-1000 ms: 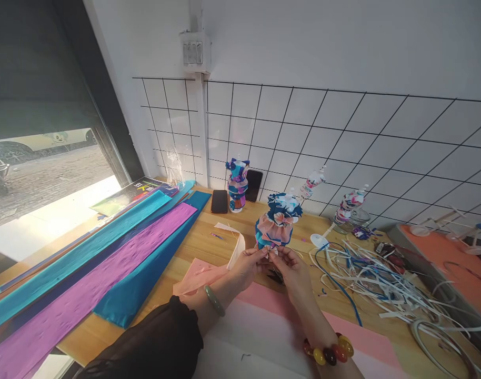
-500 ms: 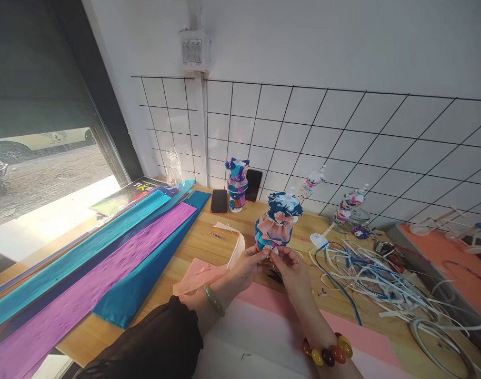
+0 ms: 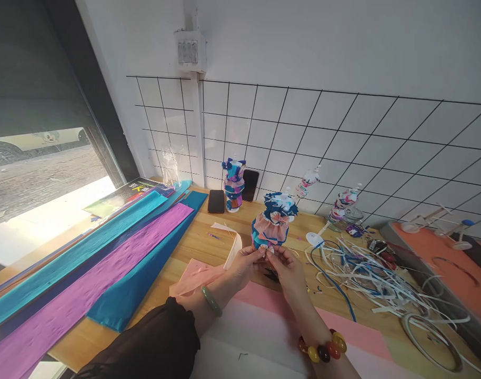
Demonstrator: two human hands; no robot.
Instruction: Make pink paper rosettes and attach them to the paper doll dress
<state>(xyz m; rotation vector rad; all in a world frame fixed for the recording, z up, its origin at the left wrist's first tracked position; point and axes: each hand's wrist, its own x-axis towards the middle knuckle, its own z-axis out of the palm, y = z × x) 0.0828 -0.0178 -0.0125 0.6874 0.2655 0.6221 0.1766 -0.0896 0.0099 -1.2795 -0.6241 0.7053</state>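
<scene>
Pale paper spans crosswise between left hand and right hand.

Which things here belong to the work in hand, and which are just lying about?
Apparently in the work:
- pleated piece, pinched by the left hand and right hand
- ruffled figure just behind
- pink crepe paper, probably

Likely just lying about:
- flat black phone
- clear plastic wrap
- tangled strips
</scene>
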